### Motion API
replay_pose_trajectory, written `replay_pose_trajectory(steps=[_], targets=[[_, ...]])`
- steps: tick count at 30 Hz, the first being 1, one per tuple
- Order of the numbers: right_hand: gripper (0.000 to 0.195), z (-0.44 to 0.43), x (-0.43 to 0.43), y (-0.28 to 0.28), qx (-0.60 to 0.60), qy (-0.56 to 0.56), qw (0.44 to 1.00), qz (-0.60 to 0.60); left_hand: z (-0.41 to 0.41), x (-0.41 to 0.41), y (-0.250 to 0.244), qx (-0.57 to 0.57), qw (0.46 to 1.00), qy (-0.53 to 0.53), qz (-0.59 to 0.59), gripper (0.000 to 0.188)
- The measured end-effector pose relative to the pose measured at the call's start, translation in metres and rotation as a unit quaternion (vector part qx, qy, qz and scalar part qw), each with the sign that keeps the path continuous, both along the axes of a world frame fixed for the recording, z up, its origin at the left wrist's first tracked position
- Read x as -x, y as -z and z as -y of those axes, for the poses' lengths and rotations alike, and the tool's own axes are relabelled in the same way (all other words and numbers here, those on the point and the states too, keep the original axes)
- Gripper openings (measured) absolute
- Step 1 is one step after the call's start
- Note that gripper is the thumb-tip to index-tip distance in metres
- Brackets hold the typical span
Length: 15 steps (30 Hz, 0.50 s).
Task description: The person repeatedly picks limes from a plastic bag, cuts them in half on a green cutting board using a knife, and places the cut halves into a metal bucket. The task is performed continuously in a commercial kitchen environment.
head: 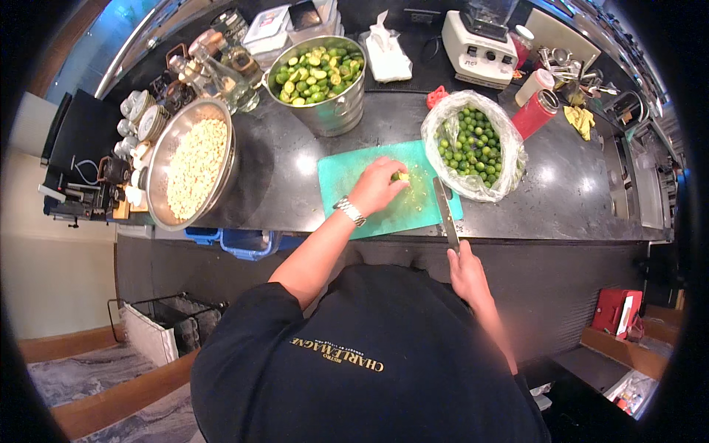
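Note:
Over the teal cutting board [365, 166], my left hand [382, 184] grips a cut small green lime [400, 176] between fingers and thumb, with pale flesh showing. My right hand [466, 270] holds a kitchen knife [446, 213] by its handle; the blade lies over the board's right edge, pointing away from me. Beside the board on the right, an open clear plastic bag [435, 135] holds many whole small green limes [471, 149]. A metal bucket [338, 117] behind the board is full of cut limes [316, 75]. Bits of pulp dot the board.
At the left a large steel bowl [157, 177] of pale chopped pieces stands near glass bottles [230, 83]. A red tumbler [534, 113] is right of the bag. White tissues [388, 58] and a blender base [479, 52] stand at the back. Blue bins [249, 243] sit below the counter edge.

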State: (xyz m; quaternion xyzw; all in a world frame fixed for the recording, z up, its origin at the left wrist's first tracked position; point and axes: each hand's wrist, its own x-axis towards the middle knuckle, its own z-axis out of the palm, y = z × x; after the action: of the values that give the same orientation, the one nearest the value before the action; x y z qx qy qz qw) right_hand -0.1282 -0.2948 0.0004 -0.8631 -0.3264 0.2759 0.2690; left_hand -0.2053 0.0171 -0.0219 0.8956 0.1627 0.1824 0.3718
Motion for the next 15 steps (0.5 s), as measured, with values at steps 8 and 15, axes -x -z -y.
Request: replay_pose_trajectory(steps=[8, 15], targets=[[0.031, 0.003, 0.0, -0.01, -0.012, -0.006, 1.0, -0.007, -0.127, -0.029, -0.142, -0.246, 0.947, -0.155, 0.135, 0.034], [0.031, 0.015, 0.001, -0.01, 0.014, 0.013, 0.999, -0.028, -0.056, -0.097, -0.149, -0.291, 0.949, -0.09, 0.085, 0.052]])
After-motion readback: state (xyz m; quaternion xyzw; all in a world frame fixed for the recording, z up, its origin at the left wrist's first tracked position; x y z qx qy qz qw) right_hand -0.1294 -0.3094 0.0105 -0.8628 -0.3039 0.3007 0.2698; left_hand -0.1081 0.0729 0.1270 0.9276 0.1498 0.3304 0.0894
